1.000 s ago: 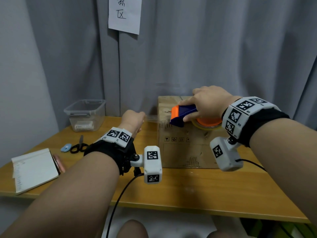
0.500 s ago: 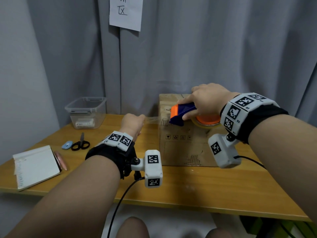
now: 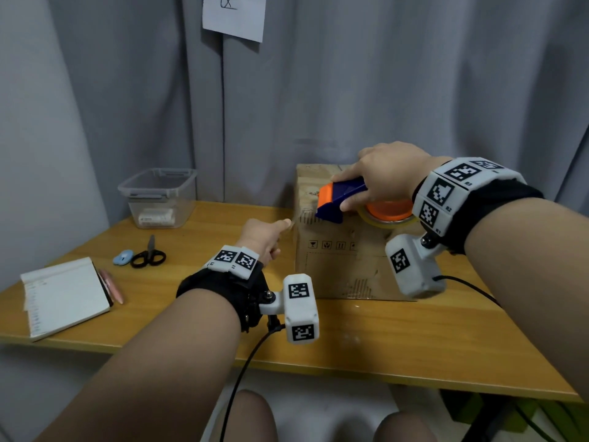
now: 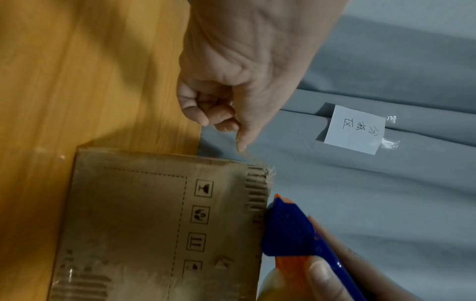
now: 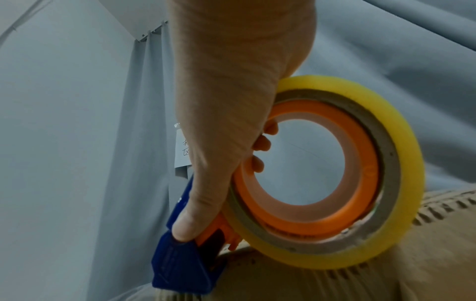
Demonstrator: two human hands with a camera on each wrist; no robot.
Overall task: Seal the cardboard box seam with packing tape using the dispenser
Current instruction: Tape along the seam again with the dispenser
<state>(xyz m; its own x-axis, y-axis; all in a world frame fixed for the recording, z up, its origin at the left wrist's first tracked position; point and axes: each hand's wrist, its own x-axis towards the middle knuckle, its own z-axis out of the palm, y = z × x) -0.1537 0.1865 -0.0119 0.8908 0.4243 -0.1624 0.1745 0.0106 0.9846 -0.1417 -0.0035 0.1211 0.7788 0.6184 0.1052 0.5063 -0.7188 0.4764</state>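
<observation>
A brown cardboard box point(image 3: 338, 266) stands on the wooden table point(image 3: 382, 339) against the curtain. My right hand point(image 3: 382, 177) grips the blue and orange tape dispenser point(image 3: 341, 199), whose yellowish tape roll point(image 5: 360, 183) rests on the box top near the left front corner. My left hand point(image 3: 267, 234) sits just left of the box's upper corner point(image 4: 265, 173), thumb and forefinger pinching the free end of clear tape point(image 4: 247, 154) that runs to the dispenser's mouth. The other left fingers point(image 4: 195, 106) are curled in.
A clear plastic tub point(image 3: 157, 196) stands at the back left. Black scissors point(image 3: 148, 255) and a small blue item point(image 3: 122, 257) lie in front of it. A notebook point(image 3: 63, 298) with a pink pen point(image 3: 111, 285) sits at the left edge.
My left hand has drawn nearer to the box corner, still pinching the tape end. The right hand and dispenser stay on the box top; the head view has tilted slightly.
</observation>
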